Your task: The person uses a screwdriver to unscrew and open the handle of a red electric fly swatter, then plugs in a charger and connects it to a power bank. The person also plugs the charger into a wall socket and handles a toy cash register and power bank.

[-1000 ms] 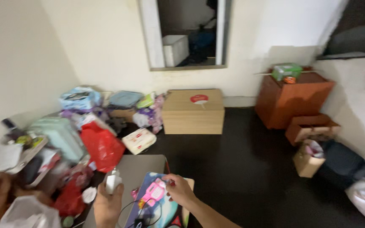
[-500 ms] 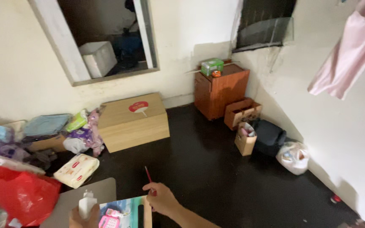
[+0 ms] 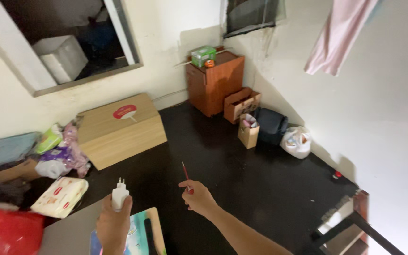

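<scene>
Your left hand (image 3: 113, 225) is clenched around a white plug adapter (image 3: 120, 193), prongs up, at about 7 o'clock in the view, over the bench (image 3: 69, 233) edge and a colourful board (image 3: 140, 231). Your right hand (image 3: 198, 198) pinches a thin red stick (image 3: 185, 174), tilted up toward 12 o'clock, over the dark floor (image 3: 223, 160). At 1 o'clock a small paper bag (image 3: 248, 132) stands open with items inside that are too small to tell; an open cardboard box (image 3: 242, 104) sits behind it beside the orange cabinet (image 3: 215, 82). The floor between is open. A wooden box (image 3: 119, 130) lies at 11 o'clock, and packets and bags crowd 9 o'clock.
</scene>
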